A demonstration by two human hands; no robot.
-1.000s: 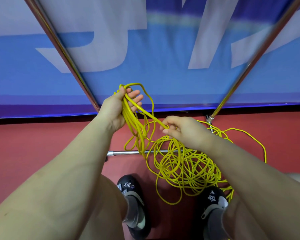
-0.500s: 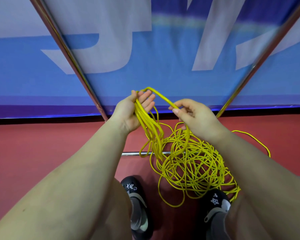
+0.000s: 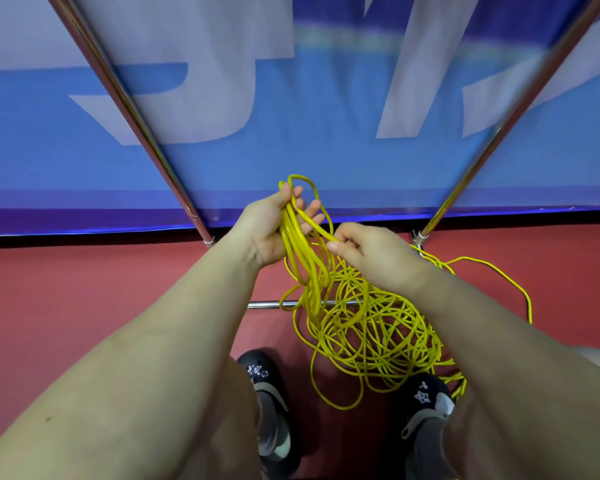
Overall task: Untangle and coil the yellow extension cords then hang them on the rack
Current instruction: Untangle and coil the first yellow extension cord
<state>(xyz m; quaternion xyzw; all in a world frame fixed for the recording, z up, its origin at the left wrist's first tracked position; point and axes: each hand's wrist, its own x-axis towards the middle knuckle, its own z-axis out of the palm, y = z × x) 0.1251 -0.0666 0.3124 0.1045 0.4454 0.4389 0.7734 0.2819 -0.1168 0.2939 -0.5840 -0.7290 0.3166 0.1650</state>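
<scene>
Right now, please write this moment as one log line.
left hand: holds coiled loops | right hand: pinches cord strand | tangle: on floor | hung: no

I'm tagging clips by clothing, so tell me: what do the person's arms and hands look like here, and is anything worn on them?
Both forearms are bare up to the frame's edge: no sleeves in view. The left hand and the right hand wear no gloves, and no watch, bracelet or ring shows on the visible sides. No markings can be made out on either hand.
</scene>
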